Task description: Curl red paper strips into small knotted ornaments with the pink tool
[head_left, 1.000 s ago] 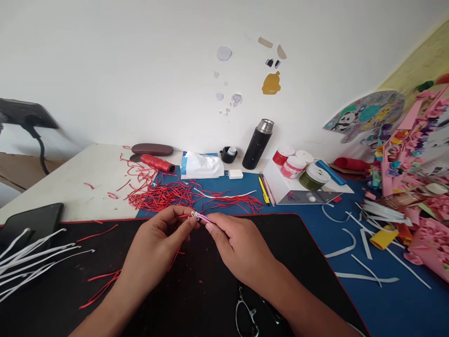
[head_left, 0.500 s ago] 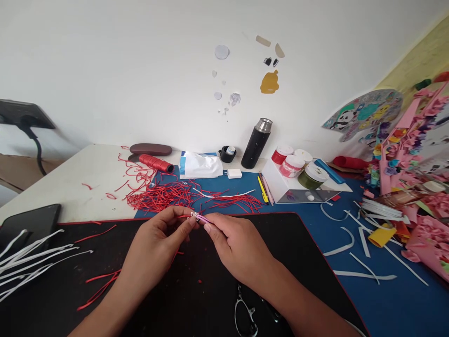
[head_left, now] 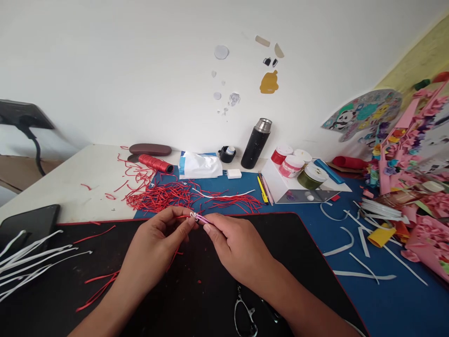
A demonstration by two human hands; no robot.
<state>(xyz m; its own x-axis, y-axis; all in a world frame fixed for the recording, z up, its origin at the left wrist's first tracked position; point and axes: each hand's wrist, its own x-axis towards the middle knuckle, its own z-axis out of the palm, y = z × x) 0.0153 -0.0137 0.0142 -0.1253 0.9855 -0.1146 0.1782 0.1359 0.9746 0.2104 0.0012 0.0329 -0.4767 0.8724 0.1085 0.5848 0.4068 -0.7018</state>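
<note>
My left hand [head_left: 157, 248] and my right hand [head_left: 235, 245] meet over the black mat [head_left: 196, 299], fingertips pinched together. Between them is a small curled paper piece [head_left: 195, 216], white at its looped end and pink along a thin stick-like part that runs into my right fingers. A red strip [head_left: 175, 255] hangs down from under my left fingers. A heap of red paper strips [head_left: 168, 196] lies just beyond my hands on the blue sheet [head_left: 386, 309].
White strips [head_left: 31, 262] lie at the mat's left by a dark phone [head_left: 28, 220]. At the back stand a black flask [head_left: 257, 144], red spool [head_left: 155, 164], tissue pack [head_left: 199, 164] and paint jars [head_left: 298, 166]. Pink paper craft [head_left: 421, 187] piles at right. Glasses [head_left: 247, 313] sit near my wrist.
Almost nothing has moved. Both hands stay pinched on the small paper piece; the view has shifted very slightly.
</note>
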